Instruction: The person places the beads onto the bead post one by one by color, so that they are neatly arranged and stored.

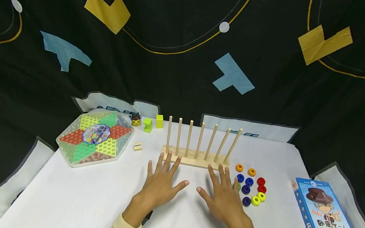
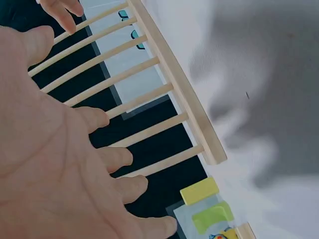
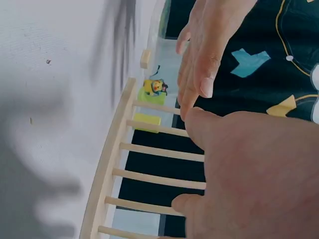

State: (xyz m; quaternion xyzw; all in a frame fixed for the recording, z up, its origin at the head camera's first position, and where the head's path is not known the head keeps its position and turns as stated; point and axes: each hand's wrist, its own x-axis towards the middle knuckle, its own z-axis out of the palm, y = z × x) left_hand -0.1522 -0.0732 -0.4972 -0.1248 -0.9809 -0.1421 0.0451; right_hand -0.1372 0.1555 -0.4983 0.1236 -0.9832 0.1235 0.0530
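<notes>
My left hand (image 1: 158,186) is held with fingers spread, palm down, in front of a wooden peg rack (image 1: 193,161). The right hand (image 1: 224,200) mirrors it on the other side, its fingers also apart. Neither holds anything. Several upright dowels (image 1: 189,138) stand in a row on the rack's flat base. Right of the right hand lie small rings in orange (image 1: 239,167), blue (image 1: 249,181), red (image 1: 261,181), yellow (image 1: 261,197) and dark purple (image 1: 246,201). A green ring (image 1: 237,186) is partly hidden behind the right fingers. In the left wrist view the rack's base (image 2: 174,79) appears beyond the left fingers.
A hexagonal Chinese checkers board (image 1: 96,139) lies at the left. Near it are a small figure (image 1: 135,119), a lime-green piece (image 1: 148,125), a yellow block (image 1: 159,121) and a small cream block (image 1: 137,146). A blue game box (image 1: 324,211) lies at the right edge.
</notes>
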